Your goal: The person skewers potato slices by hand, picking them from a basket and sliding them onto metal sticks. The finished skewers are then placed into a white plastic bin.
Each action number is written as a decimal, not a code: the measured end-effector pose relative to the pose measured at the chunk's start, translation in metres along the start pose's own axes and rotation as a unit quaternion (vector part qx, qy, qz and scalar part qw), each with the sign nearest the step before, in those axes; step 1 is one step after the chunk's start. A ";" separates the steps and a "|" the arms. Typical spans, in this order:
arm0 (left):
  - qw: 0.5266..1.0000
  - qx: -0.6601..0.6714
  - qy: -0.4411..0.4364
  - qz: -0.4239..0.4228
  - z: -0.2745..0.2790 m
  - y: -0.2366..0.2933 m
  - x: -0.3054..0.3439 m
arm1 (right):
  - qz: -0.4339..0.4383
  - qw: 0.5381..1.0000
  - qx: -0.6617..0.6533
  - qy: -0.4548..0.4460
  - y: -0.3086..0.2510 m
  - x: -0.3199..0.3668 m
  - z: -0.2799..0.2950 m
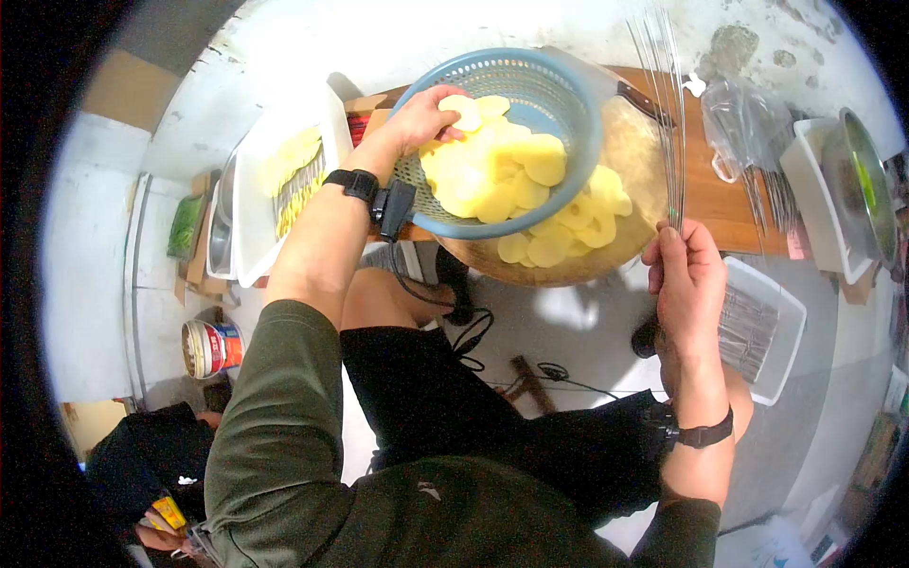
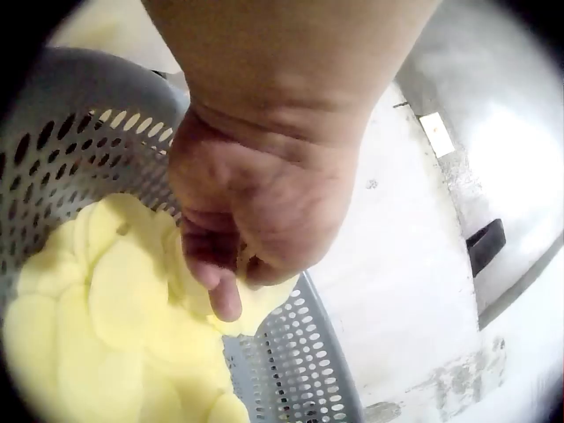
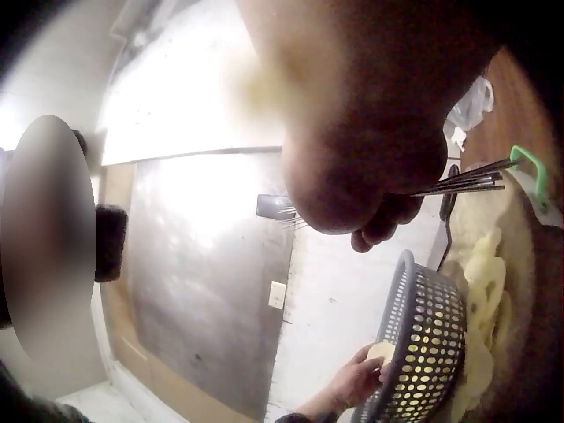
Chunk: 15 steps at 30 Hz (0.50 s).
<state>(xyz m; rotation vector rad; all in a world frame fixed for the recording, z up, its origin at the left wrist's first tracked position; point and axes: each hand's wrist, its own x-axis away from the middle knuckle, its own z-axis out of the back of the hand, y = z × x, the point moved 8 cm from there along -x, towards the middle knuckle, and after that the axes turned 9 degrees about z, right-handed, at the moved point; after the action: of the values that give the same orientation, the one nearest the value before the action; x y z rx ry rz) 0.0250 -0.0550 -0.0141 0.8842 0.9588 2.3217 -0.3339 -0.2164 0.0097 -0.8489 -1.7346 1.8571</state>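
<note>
My left hand (image 1: 424, 118) pinches pale round potato slice (image 1: 463, 113) inside perforated blue plastic colander (image 1: 561, 80). My right hand (image 1: 686, 275) grips bundle of thin metal skewers (image 1: 668, 123), upright beside round wooden board (image 1: 639, 161).

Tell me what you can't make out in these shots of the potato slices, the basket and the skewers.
- Left wrist view: the palm of the left hand hides its fingers, so how many potato slices it pinches is unclear.
- Right wrist view: the right hand, blurred and close, hides its grip on the skewers.
- Head view: the basket covers much of the wooden block; the lens edge clips the metal pot.
</note>
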 end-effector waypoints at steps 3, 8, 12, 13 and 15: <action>0.998 0.033 0.036 0.027 0.005 0.001 0.007 | -0.001 1.000 0.018 0.001 0.000 0.000 0.000; 0.998 0.052 0.034 0.024 0.005 0.003 0.006 | -0.002 1.000 0.012 -0.001 0.001 -0.002 0.000; 0.998 0.058 0.017 -0.004 -0.002 0.016 0.010 | 0.012 1.000 0.015 0.004 -0.001 -0.002 0.004; 0.999 0.047 0.005 -0.016 -0.006 0.021 0.010 | 0.009 1.000 0.015 0.001 -0.001 -0.002 0.005; 0.999 0.035 -0.010 -0.031 -0.017 0.038 0.014 | 0.007 1.000 0.017 0.001 -0.001 -0.003 0.009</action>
<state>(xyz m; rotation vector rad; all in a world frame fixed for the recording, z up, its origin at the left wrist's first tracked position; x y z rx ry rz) -0.0032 -0.0778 0.0107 0.8902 1.0509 2.2352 -0.3378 -0.2250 0.0114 -0.8520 -1.6942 1.8888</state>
